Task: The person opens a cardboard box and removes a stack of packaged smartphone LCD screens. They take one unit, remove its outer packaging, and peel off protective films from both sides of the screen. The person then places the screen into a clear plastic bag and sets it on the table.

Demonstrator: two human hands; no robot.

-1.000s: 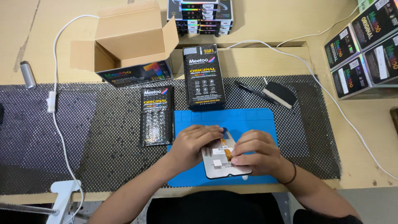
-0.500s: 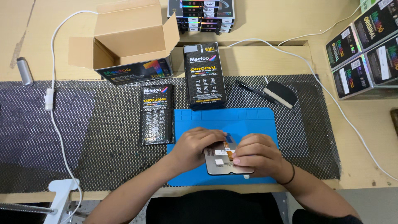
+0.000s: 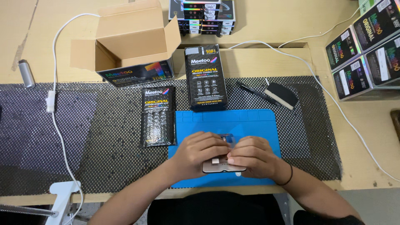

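Observation:
Both hands hold a thin phone screen panel (image 3: 221,166) over the blue work mat (image 3: 233,121). The panel is tilted steeply, so only its near edge and a strip of its metallic back show. My left hand (image 3: 198,153) grips its left side, my right hand (image 3: 252,156) its right side, fingertips meeting on top. A small clear film piece (image 3: 227,138) shows just above the fingers.
A black bubble pouch (image 3: 157,116) and a black product box (image 3: 205,78) lie beyond the mat. An open cardboard box (image 3: 127,43) stands at the back left. A pen (image 3: 254,92), a black scraper (image 3: 282,95), white cables (image 3: 54,104) and stacked boxes (image 3: 366,46) surround the mesh mat.
The panel lay flat with its back and orange flex cable showing; now both hands have tipped it up towards me, hiding most of its back.

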